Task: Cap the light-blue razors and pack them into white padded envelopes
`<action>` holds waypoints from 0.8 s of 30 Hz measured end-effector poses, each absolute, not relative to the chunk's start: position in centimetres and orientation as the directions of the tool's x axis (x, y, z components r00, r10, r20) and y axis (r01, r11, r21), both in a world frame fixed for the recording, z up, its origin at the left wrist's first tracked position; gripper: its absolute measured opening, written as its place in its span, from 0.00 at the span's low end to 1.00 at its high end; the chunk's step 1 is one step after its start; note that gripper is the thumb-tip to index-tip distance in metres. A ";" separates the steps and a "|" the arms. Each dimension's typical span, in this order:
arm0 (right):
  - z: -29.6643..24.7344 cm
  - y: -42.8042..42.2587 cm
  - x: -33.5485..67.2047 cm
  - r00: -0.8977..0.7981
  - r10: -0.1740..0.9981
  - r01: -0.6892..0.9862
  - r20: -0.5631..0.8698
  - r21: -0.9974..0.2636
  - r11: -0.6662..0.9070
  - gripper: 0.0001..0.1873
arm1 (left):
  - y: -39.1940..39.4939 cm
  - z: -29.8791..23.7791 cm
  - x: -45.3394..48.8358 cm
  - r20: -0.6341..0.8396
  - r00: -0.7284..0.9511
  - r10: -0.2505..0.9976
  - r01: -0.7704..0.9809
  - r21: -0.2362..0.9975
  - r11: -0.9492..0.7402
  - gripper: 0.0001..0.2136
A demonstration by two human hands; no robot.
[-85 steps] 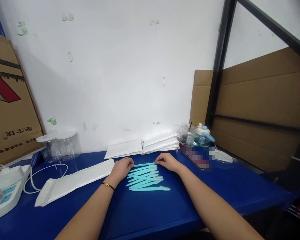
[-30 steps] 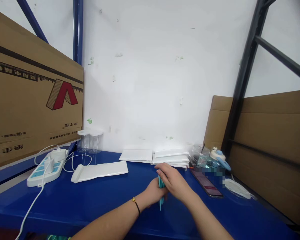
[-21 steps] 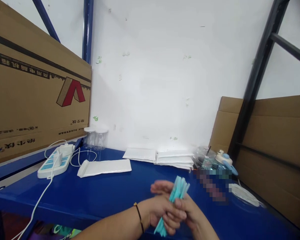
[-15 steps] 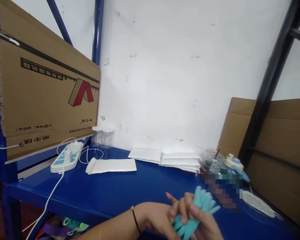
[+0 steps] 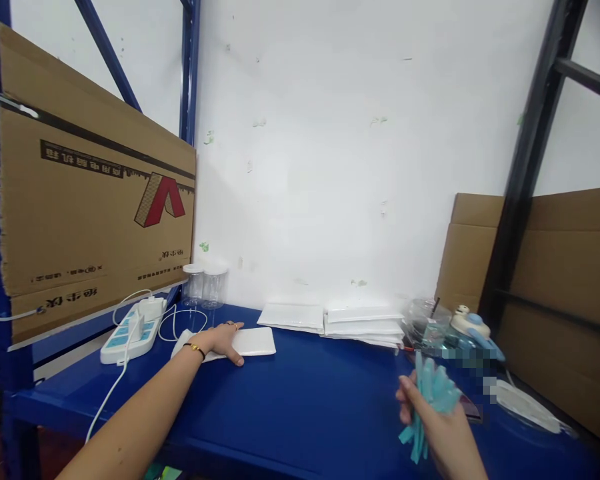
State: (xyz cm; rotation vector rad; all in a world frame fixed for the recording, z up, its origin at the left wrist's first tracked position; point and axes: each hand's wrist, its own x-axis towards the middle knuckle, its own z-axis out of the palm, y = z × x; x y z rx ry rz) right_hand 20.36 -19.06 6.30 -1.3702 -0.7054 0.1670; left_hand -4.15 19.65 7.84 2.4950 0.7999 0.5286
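Observation:
My left hand reaches to the left part of the blue table and lies over a white padded mailer. The thumb stands apart from the fingers, which stretch across the mailer's top face; the hand covers its middle. A dark cord bracelet with a gold bead is on that wrist. At the front right, my right hand is closed around a bundle of teal strips. Their ends fan out above and below the fist, above the table.
More white mailers lie stacked by the wall. A power strip with a trailing cable and clear lidded jars stand at the left. Cups, a blue-and-cream bottle and a white flat oval thing sit at the right, beside cardboard.
My hands have come apart. The left one has moved left and forward onto the white mailer; the right one keeps the teal strips and has shifted right.

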 end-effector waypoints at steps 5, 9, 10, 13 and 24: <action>4.4 -18.5 20.1 0.751 0.597 0.254 0.281 -0.958 0.131 0.16 | 18.1 9.9 -4.0 0.150 0.819 0.553 0.412 0.518 -0.750 0.31; 5.7 -18.4 19.4 0.752 0.585 0.147 0.304 -0.943 0.300 0.15 | 15.6 12.7 -2.5 0.278 0.652 0.705 0.115 0.883 -0.455 0.29; 6.4 -18.3 19.1 0.757 0.566 0.130 0.325 -0.925 0.358 0.14 | 14.7 13.2 -1.8 0.220 0.638 0.738 -0.032 0.965 -0.260 0.28; 8.7 -18.0 18.1 0.751 0.532 0.118 0.390 -0.873 0.473 0.13 | 11.9 14.1 0.5 0.042 0.686 0.727 -0.371 0.879 0.299 0.27; 10.8 -18.0 13.5 0.142 0.922 0.775 0.361 -0.620 0.123 0.27 | 3.4 11.1 7.5 -0.205 0.856 0.474 -0.376 0.383 0.844 0.13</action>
